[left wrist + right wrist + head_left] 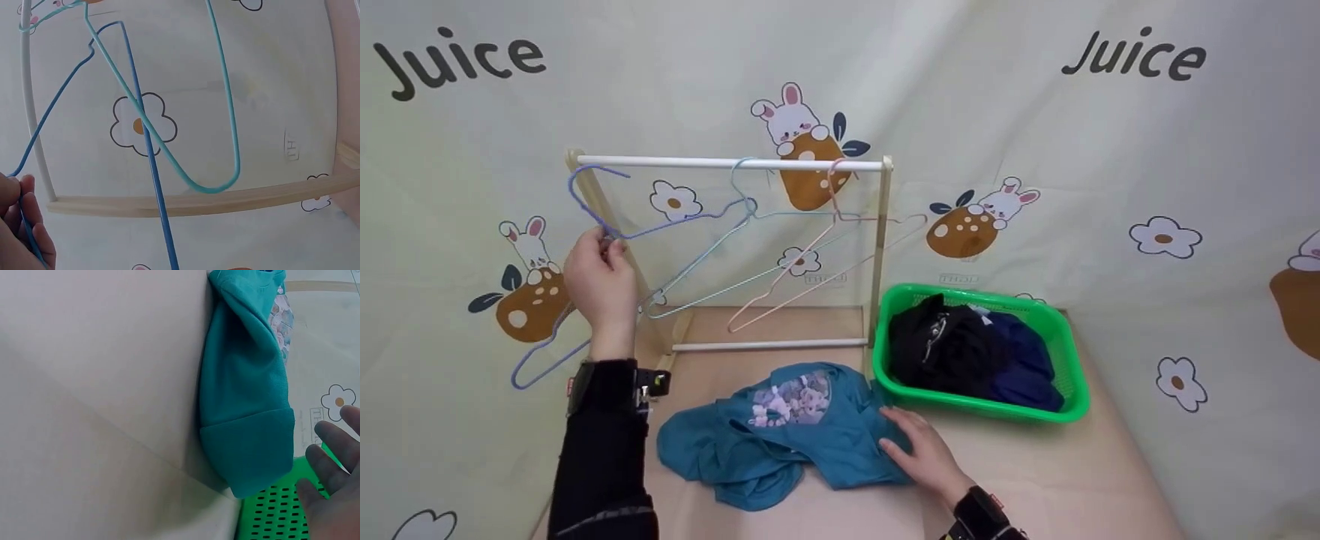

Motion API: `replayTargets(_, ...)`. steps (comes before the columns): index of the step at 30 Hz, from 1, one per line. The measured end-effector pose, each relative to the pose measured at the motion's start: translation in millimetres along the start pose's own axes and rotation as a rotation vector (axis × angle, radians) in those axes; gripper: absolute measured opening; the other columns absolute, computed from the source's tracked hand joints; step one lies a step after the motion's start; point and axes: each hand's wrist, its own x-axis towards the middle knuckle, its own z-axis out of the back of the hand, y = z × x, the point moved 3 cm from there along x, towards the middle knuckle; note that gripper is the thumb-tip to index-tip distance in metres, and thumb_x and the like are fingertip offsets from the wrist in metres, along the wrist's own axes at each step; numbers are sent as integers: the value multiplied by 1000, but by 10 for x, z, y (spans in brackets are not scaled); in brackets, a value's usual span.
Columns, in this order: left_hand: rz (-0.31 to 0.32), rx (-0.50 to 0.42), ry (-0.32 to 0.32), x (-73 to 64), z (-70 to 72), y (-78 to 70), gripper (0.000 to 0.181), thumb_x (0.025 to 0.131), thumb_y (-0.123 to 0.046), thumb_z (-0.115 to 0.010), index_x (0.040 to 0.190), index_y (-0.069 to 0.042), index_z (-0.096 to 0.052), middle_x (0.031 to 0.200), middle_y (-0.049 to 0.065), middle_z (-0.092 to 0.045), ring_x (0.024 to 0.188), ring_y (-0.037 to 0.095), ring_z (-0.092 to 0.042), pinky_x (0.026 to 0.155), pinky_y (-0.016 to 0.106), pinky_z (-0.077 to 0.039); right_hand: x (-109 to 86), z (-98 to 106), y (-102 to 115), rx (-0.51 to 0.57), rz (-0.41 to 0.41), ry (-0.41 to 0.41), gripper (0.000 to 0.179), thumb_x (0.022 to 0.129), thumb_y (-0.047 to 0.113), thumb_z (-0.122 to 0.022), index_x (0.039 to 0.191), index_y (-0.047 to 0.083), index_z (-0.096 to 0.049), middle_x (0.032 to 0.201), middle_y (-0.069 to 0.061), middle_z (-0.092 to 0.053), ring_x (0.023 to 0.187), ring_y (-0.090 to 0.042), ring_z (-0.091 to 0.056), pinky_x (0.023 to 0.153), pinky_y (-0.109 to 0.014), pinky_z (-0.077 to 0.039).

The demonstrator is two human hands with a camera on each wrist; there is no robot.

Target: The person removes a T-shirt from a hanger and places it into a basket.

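A blue wire hanger (682, 223) is pinched near its neck by my left hand (604, 281), up at the left end of the rack. Its hook curves close to the white top bar (660, 161). In the left wrist view the thumb and fingers close round the blue hanger (62, 90). On the table lies a crumpled teal garment (847, 442) with a printed picture on it. My right hand (922, 454), fingers spread and fairly straight, is at the garment's right edge. The right wrist view shows that hand (337, 484) beside the teal garment's wide hem band (247, 444).
From the top bar hang a mint-green hanger (697, 262) and a pink hanger (787, 281). The rack's right wooden post (883, 255) stands just behind a green basket (1076, 360), which holds a black garment (937, 352) and a navy garment (1024, 360). A printed cloth backdrop hangs behind.
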Motion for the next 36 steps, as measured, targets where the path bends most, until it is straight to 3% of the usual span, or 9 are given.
replayTargets(8, 5, 23, 114, 170, -223, -278, 16, 99, -7, -58, 107, 7, -60, 102, 20, -67, 91, 30, -62, 83, 39, -46, 25, -10, 23, 6, 2, 5, 48, 99, 34, -61, 140, 11, -55, 140, -13, -55, 130, -36, -47, 104, -55, -38)
replayTargets(14, -33, 45, 170, 238, -368, -349, 15, 99, -4, -57, 107, 8, -61, 104, 22, -65, 96, 34, -60, 88, 42, -45, 18, -56, 28, 14, -15, 43, 48, 99, 31, -61, 141, 11, -54, 141, -11, -55, 132, -35, -46, 106, -53, -36)
replayTargets(20, -101, 77, 232, 214, -480, -289, 14, 98, 1, -55, 106, 9, -62, 105, 24, -65, 100, 39, -59, 90, 47, -44, 28, -73, 34, 3, 1, 20, 48, 99, 35, -60, 140, 10, -55, 139, -12, -56, 131, -35, -47, 105, -55, -37)
replayTargets(28, -107, 152, 318, 123, -531, -104, 23, 99, -8, -56, 111, 9, -65, 106, 25, -66, 102, 42, -59, 90, 53, -42, 137, -174, 82, -37, 70, 7, 49, 96, 32, -65, 138, 8, -56, 137, -15, -57, 128, -37, -49, 103, -55, -39)
replayTargets(32, -120, 206, 344, 81, -522, -24, 27, 100, -14, -55, 115, 7, -65, 112, 25, -65, 109, 43, -57, 94, 56, -38, 206, -255, 121, -57, 63, 59, 54, 94, 36, -67, 139, 8, -55, 141, -16, -53, 132, -37, -46, 105, -55, -37)
replayTargets(36, -133, 232, 333, 13, -489, 78, 29, 101, -17, -53, 118, 5, -63, 125, 25, -61, 120, 43, -52, 102, 58, -31, 260, -359, 170, -26, 13, 160, 65, 91, 41, -70, 145, 12, -50, 150, -14, -44, 139, -38, -36, 108, -60, -31)
